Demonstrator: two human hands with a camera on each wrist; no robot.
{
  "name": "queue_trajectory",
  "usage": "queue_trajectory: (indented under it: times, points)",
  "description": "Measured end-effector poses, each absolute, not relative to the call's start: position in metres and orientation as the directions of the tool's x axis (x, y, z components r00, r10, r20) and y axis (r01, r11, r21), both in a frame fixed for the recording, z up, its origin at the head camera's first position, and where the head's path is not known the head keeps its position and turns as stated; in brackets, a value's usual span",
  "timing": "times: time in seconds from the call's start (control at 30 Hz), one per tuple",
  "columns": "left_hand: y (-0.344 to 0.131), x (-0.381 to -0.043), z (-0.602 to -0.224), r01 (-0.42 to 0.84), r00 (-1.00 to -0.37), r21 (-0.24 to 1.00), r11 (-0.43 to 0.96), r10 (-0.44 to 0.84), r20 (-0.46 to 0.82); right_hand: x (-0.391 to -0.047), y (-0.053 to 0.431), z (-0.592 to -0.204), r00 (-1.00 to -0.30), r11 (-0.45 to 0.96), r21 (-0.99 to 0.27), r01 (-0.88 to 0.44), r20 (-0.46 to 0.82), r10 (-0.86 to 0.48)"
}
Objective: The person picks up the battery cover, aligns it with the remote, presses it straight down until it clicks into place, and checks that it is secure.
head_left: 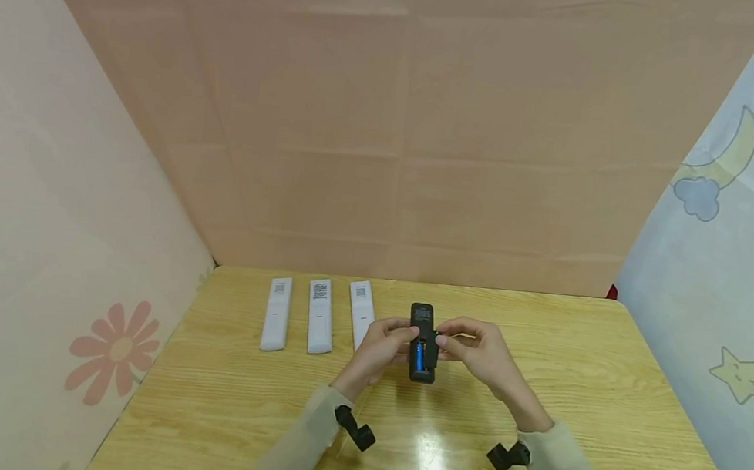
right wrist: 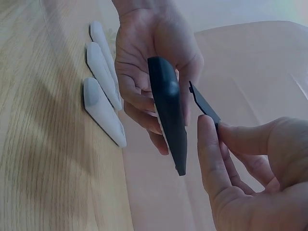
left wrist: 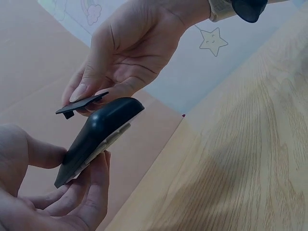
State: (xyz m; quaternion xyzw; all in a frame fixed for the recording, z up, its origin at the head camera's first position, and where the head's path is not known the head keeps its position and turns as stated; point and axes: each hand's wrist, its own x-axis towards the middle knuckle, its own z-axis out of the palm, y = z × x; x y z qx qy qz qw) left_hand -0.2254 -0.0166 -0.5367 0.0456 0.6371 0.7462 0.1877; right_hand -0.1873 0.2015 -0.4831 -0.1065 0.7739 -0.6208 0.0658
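My left hand (head_left: 378, 350) grips a black remote control (head_left: 421, 315) by its side, thumb on the back and fingers beneath, its buttons facing down. A blue battery (head_left: 420, 356) shows in the uncovered compartment on the remote's back. Between thumb and fingertips, my right hand (head_left: 483, 356) pinches the thin black battery cover (head_left: 432, 350). In the right wrist view the cover (right wrist: 204, 104) is tilted and apart from the remote (right wrist: 168, 110). The left wrist view shows a small tab on the underside of the cover (left wrist: 83, 103), just above the remote's back.
Three white remotes (head_left: 276, 315) lie face down in a row on the wooden table (head_left: 202, 417), left of my hands. The nearest white remote (head_left: 361, 307) is partly hidden by my left hand. Fabric walls (head_left: 313, 119) stand behind and at both sides.
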Motion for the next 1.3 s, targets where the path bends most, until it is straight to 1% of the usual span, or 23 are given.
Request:
queue_trajectory:
  times: [0.53,0.93,1.3]
  points:
    - [-0.0153,-0.2209,-0.5338,-0.231,-0.923,0.965,-0.12,0.341,-0.179,-0.1857,0.1985,-0.4848,-0.953,0.185,-0.977,-0.105,0.046,-0.3]
    - [-0.0138,-0.2201,-0.5332,-0.236,-0.918,0.964,-0.125,0.354,-0.179,-0.1839,0.1974,-0.4832,-0.95,0.185,-0.977,-0.107,0.046,-0.308]
    - [-0.0147,-0.2196,-0.5316,-0.236,-0.916,0.963,-0.127,0.359,-0.177,-0.1827,0.1972,-0.4823,-0.953,0.215,-0.972,-0.092,0.024,-0.302]
